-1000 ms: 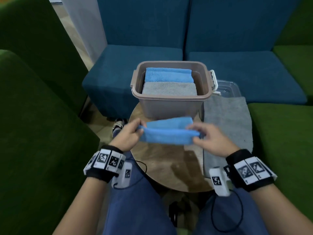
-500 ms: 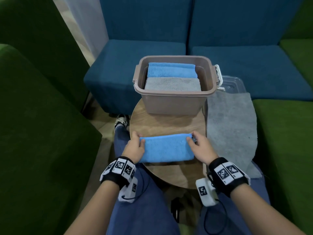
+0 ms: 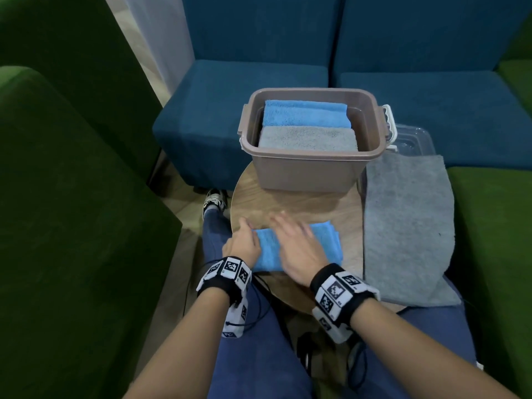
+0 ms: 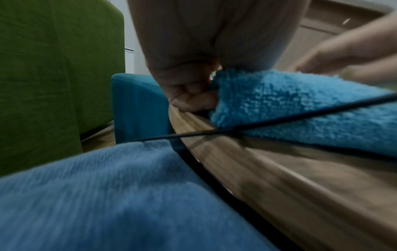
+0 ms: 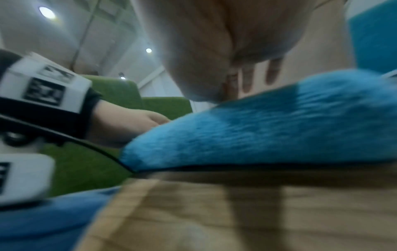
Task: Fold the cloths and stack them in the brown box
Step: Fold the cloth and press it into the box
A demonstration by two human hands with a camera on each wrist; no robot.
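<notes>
A folded blue cloth lies near the front edge of the round wooden table. My left hand grips its left end, fingers curled at the cloth's edge. My right hand lies flat on top of the cloth, its fingers straight and blurred. Behind stands the brown box, which holds a folded blue cloth at the back and a folded grey cloth in front.
An unfolded grey cloth is spread to the right of the table, over a clear plastic lid. Blue sofa seats stand behind the table and green ones on both sides. My legs in blue trousers are below the table edge.
The blue cloth came down from the air onto the table. My right hand let go of its right end and slid left across its top. The left hand stays at the left end.
</notes>
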